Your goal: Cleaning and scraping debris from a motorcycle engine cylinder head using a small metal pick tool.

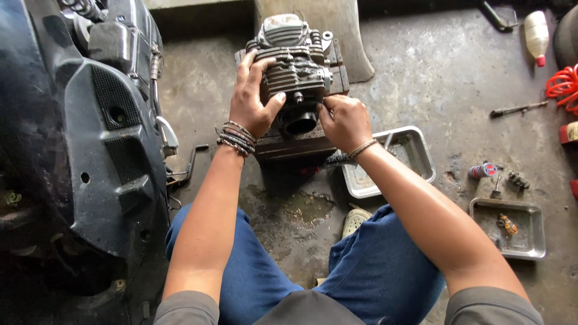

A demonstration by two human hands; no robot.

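Note:
A grey finned engine cylinder head stands on a dark wooden block on the concrete floor in front of me. My left hand grips its left side, fingers over the fins and thumb below. On the lower right corner rests my right hand, fingertips pinched at a small fitting beside the round port. Whether those fingers hold a small part is hidden. Both wrists wear bands.
A black motorcycle body fills the left side. A metal tray lies right of the block, a smaller tray with small parts farther right. A bolt tool, white bottle, red cord and spring lie around.

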